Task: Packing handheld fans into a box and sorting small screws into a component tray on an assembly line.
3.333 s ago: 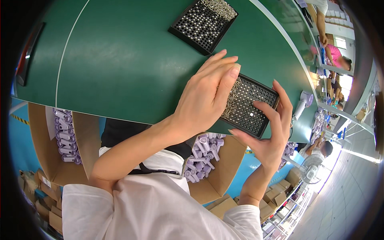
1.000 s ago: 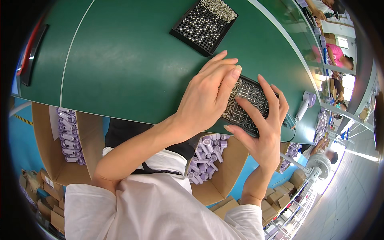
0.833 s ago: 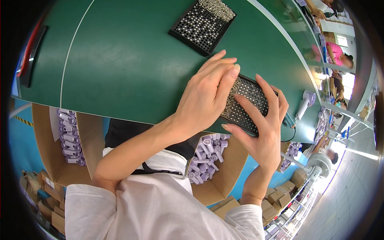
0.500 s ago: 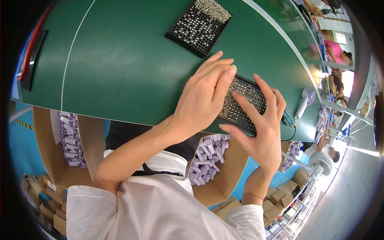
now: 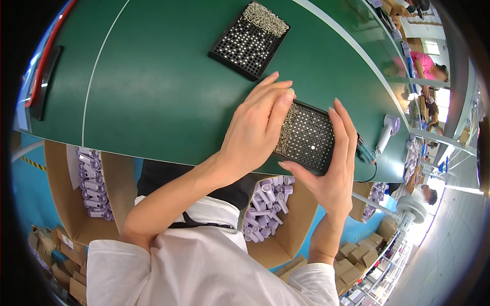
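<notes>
A black perforated tray [image 5: 316, 130] is held tilted between my hands near the front edge of the table. Small silver screws [image 5: 287, 131] are heaped along its left side, and many of its holes show shiny tips. My left hand [image 5: 255, 125] is cupped along the tray's left side, fingers together, thumb at the upper corner. Around the right side wraps my right hand [image 5: 334, 171], its thumb at the lower edge and its fingers along the far right rim. Farther off, a second black tray [image 5: 245, 48] lies on the table with screws [image 5: 265, 19] piled at its far end.
On the green table [image 5: 153, 86], a teal power screwdriver [image 5: 365, 152] and a lilac-and-white handheld device [image 5: 388, 132] lie at the right. Below the front edge stand cardboard boxes [image 5: 291, 224] of purple parts [image 5: 265, 206]. Other people [image 5: 427, 66] work along the right.
My right fingers have moved from over the tray's holes to its right edge, uncovering more of the perforated face. My left hand stays at the left side.
</notes>
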{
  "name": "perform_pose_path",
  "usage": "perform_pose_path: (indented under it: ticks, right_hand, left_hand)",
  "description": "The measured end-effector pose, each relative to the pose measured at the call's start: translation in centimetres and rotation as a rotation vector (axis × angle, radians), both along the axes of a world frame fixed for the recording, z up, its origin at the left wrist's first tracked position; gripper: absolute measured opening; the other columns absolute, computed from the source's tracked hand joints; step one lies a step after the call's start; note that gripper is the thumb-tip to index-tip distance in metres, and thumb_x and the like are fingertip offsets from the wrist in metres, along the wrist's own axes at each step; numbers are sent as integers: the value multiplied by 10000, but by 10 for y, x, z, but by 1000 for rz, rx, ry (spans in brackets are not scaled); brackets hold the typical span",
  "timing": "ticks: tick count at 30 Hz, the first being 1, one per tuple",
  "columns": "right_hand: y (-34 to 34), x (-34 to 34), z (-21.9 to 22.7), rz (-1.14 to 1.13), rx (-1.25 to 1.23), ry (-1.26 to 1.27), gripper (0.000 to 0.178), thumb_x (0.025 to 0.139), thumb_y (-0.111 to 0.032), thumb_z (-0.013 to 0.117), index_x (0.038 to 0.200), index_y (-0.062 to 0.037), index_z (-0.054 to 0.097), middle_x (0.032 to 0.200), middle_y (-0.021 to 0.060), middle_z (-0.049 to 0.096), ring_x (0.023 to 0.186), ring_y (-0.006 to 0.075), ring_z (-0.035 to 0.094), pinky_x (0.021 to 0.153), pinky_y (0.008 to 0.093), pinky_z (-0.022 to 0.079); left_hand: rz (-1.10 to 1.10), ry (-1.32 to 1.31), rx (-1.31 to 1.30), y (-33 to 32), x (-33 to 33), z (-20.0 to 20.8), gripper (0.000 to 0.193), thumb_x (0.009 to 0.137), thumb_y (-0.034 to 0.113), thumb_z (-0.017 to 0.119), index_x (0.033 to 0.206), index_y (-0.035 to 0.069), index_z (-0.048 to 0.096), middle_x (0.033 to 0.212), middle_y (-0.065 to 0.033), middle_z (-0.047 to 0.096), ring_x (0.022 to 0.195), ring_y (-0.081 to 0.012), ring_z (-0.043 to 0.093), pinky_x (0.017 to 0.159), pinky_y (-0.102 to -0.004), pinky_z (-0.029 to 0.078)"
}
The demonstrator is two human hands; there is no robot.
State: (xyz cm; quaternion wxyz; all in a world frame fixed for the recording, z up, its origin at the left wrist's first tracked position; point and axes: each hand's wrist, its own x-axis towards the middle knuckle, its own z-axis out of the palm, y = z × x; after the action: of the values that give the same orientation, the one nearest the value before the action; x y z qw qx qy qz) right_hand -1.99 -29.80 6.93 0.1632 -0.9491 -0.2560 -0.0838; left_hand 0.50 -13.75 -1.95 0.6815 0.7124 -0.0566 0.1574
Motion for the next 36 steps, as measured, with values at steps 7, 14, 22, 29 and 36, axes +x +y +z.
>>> perform_pose_path:
  ticks: [7,14,22,29,36]
  right_hand:
    - [-9,2,-10,-18,29,37,1000,559,-271,959,1414,-45,493,1514,217,389,1326,411,464,1067,492,433]
    - [-20,8,-25,-166,140,29,948,563,-207,956,1390,-58,518,1458,200,423,1292,408,465,1049,494,441]
    - [-20,14,-64,-327,311,-91,837,736,-254,898,1433,-66,473,1394,187,408,1279,364,417,1050,465,400]
    - [-8,10,-83,-436,391,-65,831,750,-231,891,1432,-44,456,1373,179,425,1280,348,420,1068,449,385]
    - [-5,7,-79,-492,354,-56,874,720,-218,908,1434,-20,444,1352,200,446,1253,367,463,1061,454,395]
  left_hand:
    - [-20,19,14,-5,6,-1,358,1075,209,443,1064,-72,665,1228,-233,664,1321,-405,529,1073,-442,430]
    - [-117,-79,105,-21,39,0,365,1067,208,438,1078,-92,646,1137,-250,676,1209,-434,578,1082,-462,439]
    - [-325,-179,420,-39,97,-9,412,1062,300,437,1079,-30,683,1049,-261,689,1188,-453,578,1037,-475,462]
    - [-491,-219,501,-39,115,-3,608,1066,402,399,775,-54,678,1061,-314,672,1172,-456,590,994,-498,482]
    - [-586,-363,538,-47,132,0,618,1057,394,404,708,-33,686,655,-239,637,693,-458,649,746,-522,544]
